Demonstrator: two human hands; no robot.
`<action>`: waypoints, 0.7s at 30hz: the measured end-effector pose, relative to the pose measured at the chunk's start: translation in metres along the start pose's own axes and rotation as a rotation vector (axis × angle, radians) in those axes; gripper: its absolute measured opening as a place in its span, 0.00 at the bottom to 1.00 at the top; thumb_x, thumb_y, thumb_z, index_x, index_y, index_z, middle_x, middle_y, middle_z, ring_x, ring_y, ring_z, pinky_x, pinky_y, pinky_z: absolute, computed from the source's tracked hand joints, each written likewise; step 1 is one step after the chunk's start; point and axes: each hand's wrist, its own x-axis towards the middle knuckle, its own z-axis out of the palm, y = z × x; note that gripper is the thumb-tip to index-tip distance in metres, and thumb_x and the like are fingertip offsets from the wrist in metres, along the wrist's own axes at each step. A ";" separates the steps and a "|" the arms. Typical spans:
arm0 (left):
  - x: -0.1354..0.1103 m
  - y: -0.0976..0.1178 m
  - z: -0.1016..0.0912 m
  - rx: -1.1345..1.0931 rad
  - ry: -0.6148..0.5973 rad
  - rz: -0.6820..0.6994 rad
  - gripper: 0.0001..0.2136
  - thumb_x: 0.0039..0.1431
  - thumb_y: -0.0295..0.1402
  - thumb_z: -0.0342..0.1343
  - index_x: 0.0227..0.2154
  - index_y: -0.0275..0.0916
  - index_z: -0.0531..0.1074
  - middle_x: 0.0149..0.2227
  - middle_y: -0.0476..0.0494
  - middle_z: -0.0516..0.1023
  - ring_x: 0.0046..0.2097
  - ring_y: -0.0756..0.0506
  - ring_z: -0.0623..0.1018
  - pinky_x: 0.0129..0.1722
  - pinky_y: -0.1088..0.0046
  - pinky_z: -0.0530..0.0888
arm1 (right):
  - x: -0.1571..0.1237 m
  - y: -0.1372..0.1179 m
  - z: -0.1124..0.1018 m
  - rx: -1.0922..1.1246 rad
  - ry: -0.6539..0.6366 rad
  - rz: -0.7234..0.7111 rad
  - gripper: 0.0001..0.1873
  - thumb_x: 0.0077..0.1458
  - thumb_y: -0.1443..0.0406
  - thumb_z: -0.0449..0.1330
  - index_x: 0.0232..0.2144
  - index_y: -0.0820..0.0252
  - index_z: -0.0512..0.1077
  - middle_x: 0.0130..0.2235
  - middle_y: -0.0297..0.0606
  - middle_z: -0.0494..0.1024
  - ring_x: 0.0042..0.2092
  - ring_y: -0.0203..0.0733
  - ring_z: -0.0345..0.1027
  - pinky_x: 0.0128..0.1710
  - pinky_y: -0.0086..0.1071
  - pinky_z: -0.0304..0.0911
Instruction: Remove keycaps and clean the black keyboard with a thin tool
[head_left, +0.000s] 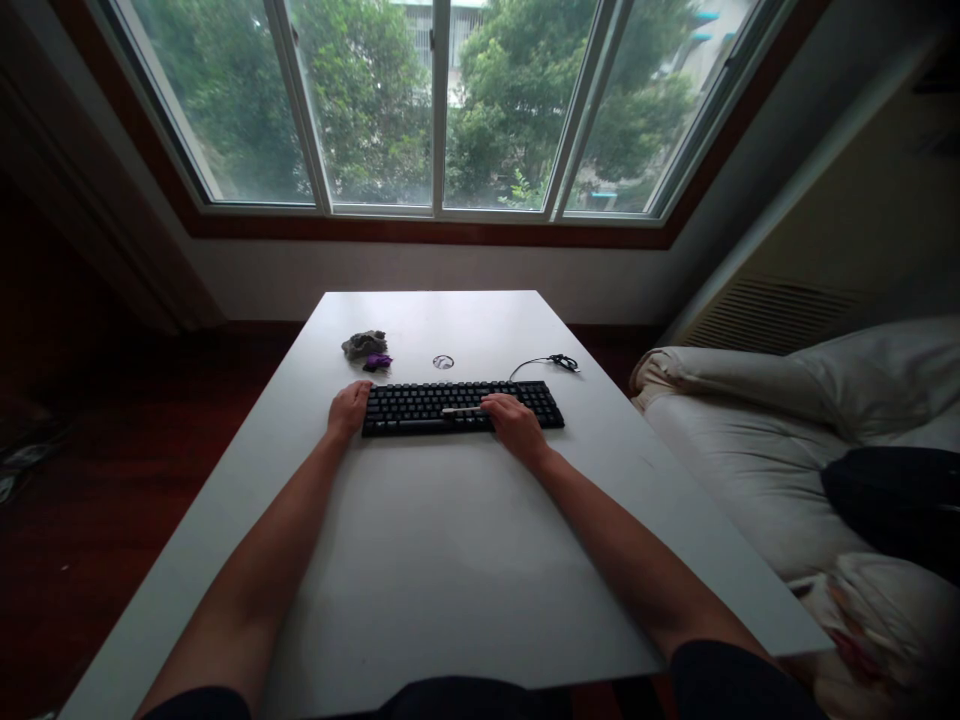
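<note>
Keyboard (409, 402) (black), beside left hand (348, 409), touching

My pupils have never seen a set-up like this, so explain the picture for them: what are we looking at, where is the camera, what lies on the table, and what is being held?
There is no machine here, only a person's two bare hands. The single picture comes from a camera worn on the person's head, looking forward and down, so both arms reach away from us across a white table. The left hand is at the left end of a black keyboard. The right hand holds a slim, pale stick, perhaps a brush, over the keys. Beyond the keyboard lie a crumpled grey cloth, a small purple item, a round item too small to identify, and a bundled cable.
</note>
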 end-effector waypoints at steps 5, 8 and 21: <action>0.000 0.000 0.000 0.008 -0.004 -0.009 0.23 0.71 0.45 0.39 0.51 0.43 0.77 0.51 0.42 0.82 0.52 0.41 0.78 0.51 0.68 0.71 | -0.001 -0.006 0.003 -0.028 -0.005 0.008 0.17 0.65 0.73 0.53 0.46 0.51 0.77 0.50 0.39 0.80 0.55 0.45 0.72 0.54 0.40 0.71; -0.001 0.001 0.000 0.013 -0.010 -0.010 0.23 0.71 0.45 0.39 0.52 0.44 0.77 0.51 0.42 0.82 0.52 0.41 0.78 0.51 0.67 0.71 | 0.001 -0.008 0.005 -0.008 -0.038 -0.041 0.16 0.65 0.71 0.53 0.48 0.52 0.76 0.51 0.40 0.80 0.57 0.46 0.71 0.57 0.42 0.70; -0.001 0.002 0.000 0.006 -0.004 -0.001 0.23 0.71 0.46 0.39 0.50 0.43 0.78 0.50 0.41 0.82 0.51 0.40 0.78 0.50 0.67 0.71 | 0.003 -0.001 -0.006 0.044 -0.094 -0.097 0.16 0.62 0.66 0.60 0.52 0.54 0.75 0.59 0.42 0.75 0.67 0.52 0.61 0.65 0.54 0.62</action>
